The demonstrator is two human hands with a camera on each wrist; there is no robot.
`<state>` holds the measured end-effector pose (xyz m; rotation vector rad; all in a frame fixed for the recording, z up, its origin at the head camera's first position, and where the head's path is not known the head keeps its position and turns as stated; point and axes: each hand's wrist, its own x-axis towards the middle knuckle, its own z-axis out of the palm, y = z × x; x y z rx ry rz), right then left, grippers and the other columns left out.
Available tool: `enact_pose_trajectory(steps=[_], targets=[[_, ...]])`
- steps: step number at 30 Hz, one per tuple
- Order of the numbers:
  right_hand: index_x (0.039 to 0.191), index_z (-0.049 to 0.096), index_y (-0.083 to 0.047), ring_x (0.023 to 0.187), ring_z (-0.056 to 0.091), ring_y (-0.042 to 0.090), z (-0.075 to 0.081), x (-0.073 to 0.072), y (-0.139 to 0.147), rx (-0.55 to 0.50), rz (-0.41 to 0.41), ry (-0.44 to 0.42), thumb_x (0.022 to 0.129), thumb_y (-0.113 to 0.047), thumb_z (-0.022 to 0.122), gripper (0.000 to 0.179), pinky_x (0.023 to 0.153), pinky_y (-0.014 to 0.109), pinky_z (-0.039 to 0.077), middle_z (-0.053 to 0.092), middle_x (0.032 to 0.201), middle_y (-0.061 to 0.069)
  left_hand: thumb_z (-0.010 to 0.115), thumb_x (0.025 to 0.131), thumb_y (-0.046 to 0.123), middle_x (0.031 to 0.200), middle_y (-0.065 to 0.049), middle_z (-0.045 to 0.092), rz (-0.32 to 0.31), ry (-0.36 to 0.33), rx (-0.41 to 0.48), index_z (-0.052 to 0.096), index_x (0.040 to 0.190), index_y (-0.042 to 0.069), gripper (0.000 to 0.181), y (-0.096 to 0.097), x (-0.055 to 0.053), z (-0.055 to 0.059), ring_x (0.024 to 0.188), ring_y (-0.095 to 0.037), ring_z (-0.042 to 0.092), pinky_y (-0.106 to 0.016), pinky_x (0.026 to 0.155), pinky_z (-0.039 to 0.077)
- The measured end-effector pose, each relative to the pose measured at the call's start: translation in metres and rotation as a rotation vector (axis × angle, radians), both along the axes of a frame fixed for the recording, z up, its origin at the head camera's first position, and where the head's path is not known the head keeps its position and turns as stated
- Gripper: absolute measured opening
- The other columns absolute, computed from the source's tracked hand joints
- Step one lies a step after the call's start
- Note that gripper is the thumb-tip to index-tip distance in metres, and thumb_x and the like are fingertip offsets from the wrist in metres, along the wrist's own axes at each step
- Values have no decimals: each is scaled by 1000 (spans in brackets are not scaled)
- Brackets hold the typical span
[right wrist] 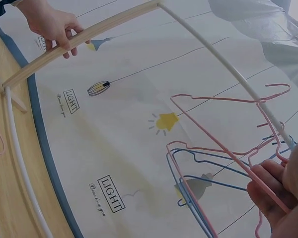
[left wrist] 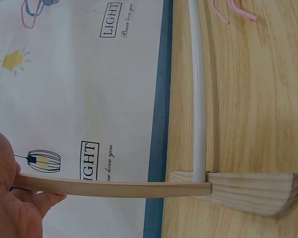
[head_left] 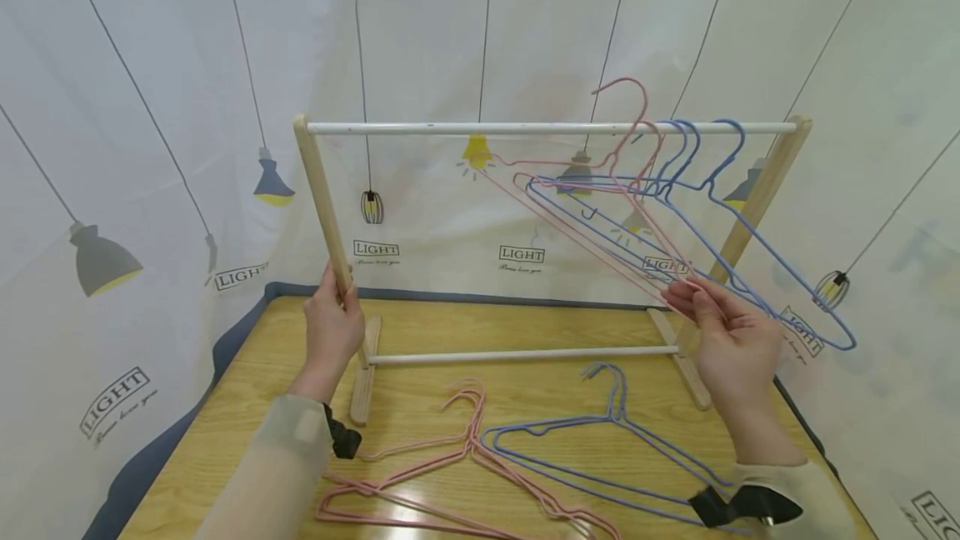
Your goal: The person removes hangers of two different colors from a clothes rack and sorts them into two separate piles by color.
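Observation:
My left hand [head_left: 332, 330] grips the left wooden post [head_left: 324, 190] of a small clothes rack. With my right hand [head_left: 738, 344] I hold a pink clothes hanger [right wrist: 213, 130] by its lower corner, between thumb and fingers. That hanger's hook rises above the rack's white top rail [head_left: 405, 129], near the rail's right half. Just behind it, another pink hanger [head_left: 657, 140] and several blue hangers [head_left: 738, 136] hang from the rail by their hooks. In the left wrist view, the left fingers wrap the post above its wooden foot [left wrist: 258, 191].
On the wooden table [head_left: 247, 432] lie pink hangers [head_left: 420, 473] at the front middle and blue hangers [head_left: 600, 422] to their right. A white lower bar [head_left: 525, 354] joins the rack's feet. Behind hangs a pale lamp-print cloth [head_left: 420, 40].

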<state>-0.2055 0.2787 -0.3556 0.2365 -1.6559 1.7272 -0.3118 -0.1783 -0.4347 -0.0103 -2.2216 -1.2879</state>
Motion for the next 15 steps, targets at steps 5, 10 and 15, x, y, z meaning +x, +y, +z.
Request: enact_pose_trajectory(steps=[5, 10, 15], targets=[[118, 71, 16, 89, 79, 17, 9, 7, -2, 9, 16, 12, 104, 2, 61, 23, 85, 30, 59, 80, 99, 11, 56, 108, 1, 139, -29, 63, -3, 0, 2, 55, 147, 5, 39, -1, 0, -1, 121, -42, 66, -57, 90, 59], [119, 68, 19, 91, 79, 17, 15, 14, -2, 44, 29, 29, 104, 2, 60, 24, 87, 31, 59, 80, 101, 11, 55, 108, 2, 140, -29, 62, -5, -12, 6, 54, 148, 6, 39, -1, 1, -1, 121, -41, 66, -56, 90, 59], [119, 67, 21, 92, 79, 19, 20, 20, -3, 39, 70, 51, 104, 4, 59, 24, 88, 31, 59, 80, 101, 13, 56, 108, 2, 138, -28, 63, -6, -9, 4, 56, 145, 7, 38, -1, 1, 0, 119, -42, 67, -57, 88, 60]])
